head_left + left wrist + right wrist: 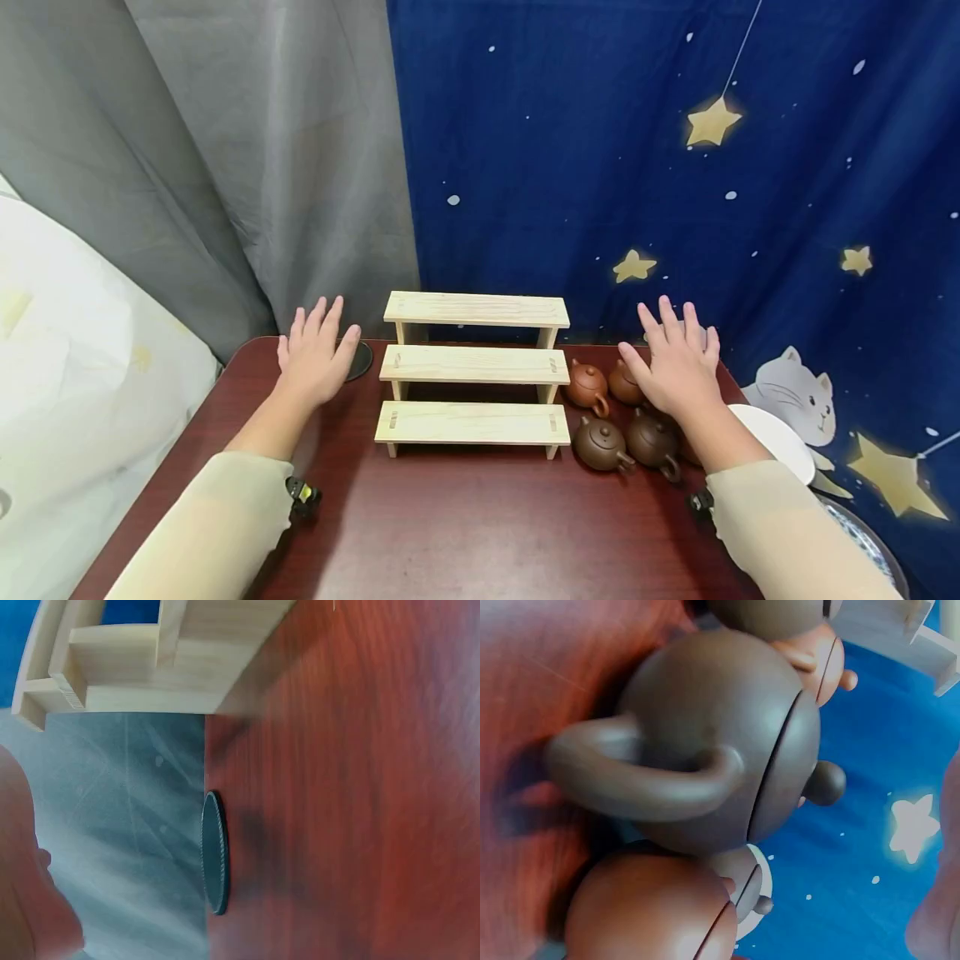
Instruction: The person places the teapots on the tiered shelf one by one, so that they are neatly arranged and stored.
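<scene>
My left hand (315, 358) is held out over the table's back left with its fingers spread and nothing in them. Below it lies a round black coaster (214, 853), partly covered by the hand in the head view. Fingers also spread, my empty right hand (678, 371) hovers above a group of clay teapots. Two dark brown teapots (602, 443) (651, 437) stand in front, with reddish-brown teapots (587, 385) (624, 383) behind; my right arm hides others. A dark teapot's handle (660, 791) fills the right wrist view. Between the hands stands a three-step wooden display rack (472, 423).
A white plate (776, 442) and a blue-patterned dish (862, 533) are at the right, partly behind my right arm. Grey (322, 167) and blue star-printed curtains (555, 167) hang behind the dark red table (480, 533). White cloth (90, 375) drapes at the left.
</scene>
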The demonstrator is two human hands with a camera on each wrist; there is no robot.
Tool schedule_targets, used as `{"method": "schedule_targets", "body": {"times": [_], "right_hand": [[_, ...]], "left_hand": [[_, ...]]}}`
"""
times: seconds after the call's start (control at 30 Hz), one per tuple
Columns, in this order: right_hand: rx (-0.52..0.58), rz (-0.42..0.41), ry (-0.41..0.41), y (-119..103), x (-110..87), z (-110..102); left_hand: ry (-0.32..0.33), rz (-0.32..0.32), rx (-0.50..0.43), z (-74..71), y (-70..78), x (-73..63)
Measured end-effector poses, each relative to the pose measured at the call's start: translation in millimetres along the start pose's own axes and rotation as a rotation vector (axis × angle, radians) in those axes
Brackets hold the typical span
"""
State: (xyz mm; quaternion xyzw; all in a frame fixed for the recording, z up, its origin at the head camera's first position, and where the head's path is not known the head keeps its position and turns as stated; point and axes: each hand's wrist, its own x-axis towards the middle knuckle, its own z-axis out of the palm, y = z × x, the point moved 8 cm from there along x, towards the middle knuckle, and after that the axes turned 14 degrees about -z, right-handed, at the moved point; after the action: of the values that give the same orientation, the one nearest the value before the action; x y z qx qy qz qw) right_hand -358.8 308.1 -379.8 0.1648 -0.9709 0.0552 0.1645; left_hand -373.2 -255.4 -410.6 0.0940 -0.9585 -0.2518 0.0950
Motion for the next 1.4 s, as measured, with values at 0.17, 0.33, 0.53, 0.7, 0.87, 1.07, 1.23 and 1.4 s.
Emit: {"method": "schedule_targets", "body": {"times": [0.17, 0.33, 0.53, 0.7, 0.87, 1.07, 1.23, 1.4], "right_hand": [[0.024, -0.027, 0.032, -9.0, -21.1, -11.3], [0.078, -0.009, 0.032, -8.1, -45.6, -15.3], [0.149, 0.007, 0.089, -6.8, -71.7, -16.2], [0.244, -0.004, 0.143, -10.7, -89.7, -13.4], [0.325, 0.011, 0.182, 1.4, -111.1, -16.5], [0.343, 0.080, 0.109, 22.8, -134.7, -11.0], [0.357, 0.138, 0.049, 35.5, -146.7, -2.8], [0.412, 0.134, 0.023, 43.2, -151.7, 7.4]], "left_hand": [[-0.065, 0.036, -0.184, 7.8, -5.1, -17.9], [-0.199, 0.044, -0.345, 22.8, -9.1, -35.1], [-0.440, -0.074, -0.772, 41.7, -6.8, -54.2], [-0.579, -0.145, -0.937, 56.6, -9.4, -72.1], [-0.708, -0.125, -0.877, 77.2, -6.1, -86.3], [-0.787, -0.103, -0.868, 94.2, -5.1, -95.7], [-0.800, -0.098, -0.861, 96.7, -7.4, -96.1], [-0.812, -0.058, -0.855, 97.6, -6.6, -95.9]]}}
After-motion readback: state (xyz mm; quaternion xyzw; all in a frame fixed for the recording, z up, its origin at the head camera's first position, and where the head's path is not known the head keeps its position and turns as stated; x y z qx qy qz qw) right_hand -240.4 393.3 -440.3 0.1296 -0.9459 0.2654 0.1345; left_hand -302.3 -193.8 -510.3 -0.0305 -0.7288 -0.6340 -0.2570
